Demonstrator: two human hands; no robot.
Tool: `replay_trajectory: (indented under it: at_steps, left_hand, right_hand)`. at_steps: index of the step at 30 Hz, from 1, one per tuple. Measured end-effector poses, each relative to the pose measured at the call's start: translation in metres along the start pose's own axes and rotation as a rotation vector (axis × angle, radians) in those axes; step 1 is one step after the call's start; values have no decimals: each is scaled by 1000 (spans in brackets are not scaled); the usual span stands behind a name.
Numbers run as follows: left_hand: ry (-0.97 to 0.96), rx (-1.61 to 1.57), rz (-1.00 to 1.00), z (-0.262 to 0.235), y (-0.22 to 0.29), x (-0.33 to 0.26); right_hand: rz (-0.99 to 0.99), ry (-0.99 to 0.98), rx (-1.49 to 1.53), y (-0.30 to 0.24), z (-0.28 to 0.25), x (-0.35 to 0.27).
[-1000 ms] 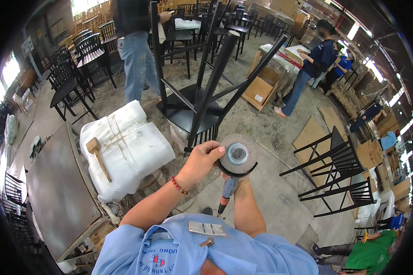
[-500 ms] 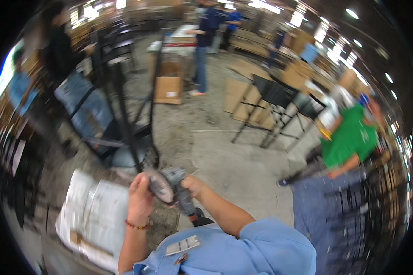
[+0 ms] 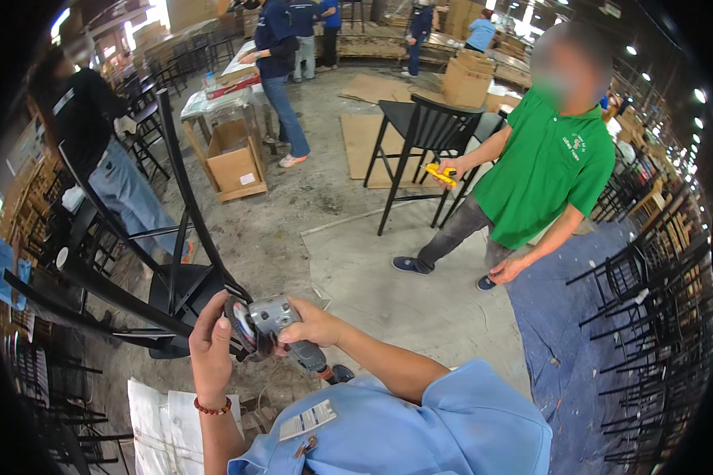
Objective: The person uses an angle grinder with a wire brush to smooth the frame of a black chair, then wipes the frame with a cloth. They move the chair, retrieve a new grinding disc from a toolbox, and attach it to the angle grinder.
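Observation:
My right hand (image 3: 313, 323) is wrapped around a grey angle grinder (image 3: 271, 313), its disc facing left. The grinder's handle slants down toward my body. Right beside the disc, my left hand (image 3: 211, 348) is raised with fingers stretched upward and thumb apart; whether the fingertips touch the disc I cannot tell. Just past that hand lies a tipped-over black chair (image 3: 127, 299), its legs sticking up and out to the left. Part of it is hidden behind my left fingers and the grinder.
A person in a green shirt (image 3: 562, 158) stands at the right, holding a yellow tool (image 3: 440, 174). Behind are a black high chair (image 3: 432, 131) and a cardboard box (image 3: 236, 162). White wrapped packing (image 3: 162, 427) lies lower left; several chairs (image 3: 650, 317) line the right, beyond blue sheeting (image 3: 550, 348).
The view has swung, and the green-shirted person now stands nearer, facing me. My left hand has opened out beside the disc, away from the chair leg. The grinder stays in my right hand.

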State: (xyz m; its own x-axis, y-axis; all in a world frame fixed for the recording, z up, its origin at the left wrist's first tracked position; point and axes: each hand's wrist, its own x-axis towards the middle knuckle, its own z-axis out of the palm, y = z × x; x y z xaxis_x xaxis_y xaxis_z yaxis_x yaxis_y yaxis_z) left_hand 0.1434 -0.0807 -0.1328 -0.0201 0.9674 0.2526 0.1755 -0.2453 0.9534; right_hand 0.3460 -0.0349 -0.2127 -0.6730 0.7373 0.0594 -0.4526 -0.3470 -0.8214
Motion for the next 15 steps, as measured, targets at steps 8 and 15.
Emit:
replay_trajectory:
  at_steps: [8, 15]
  left_hand:
    - [-124, -115, -22, -1, -18, 36]
    - [44, -3, -87, -43, -51, 84]
  right_hand:
    - [-11, 90, -81, -22, -49, 22]
    - [-2, 219, -489, -35, -64, 56]
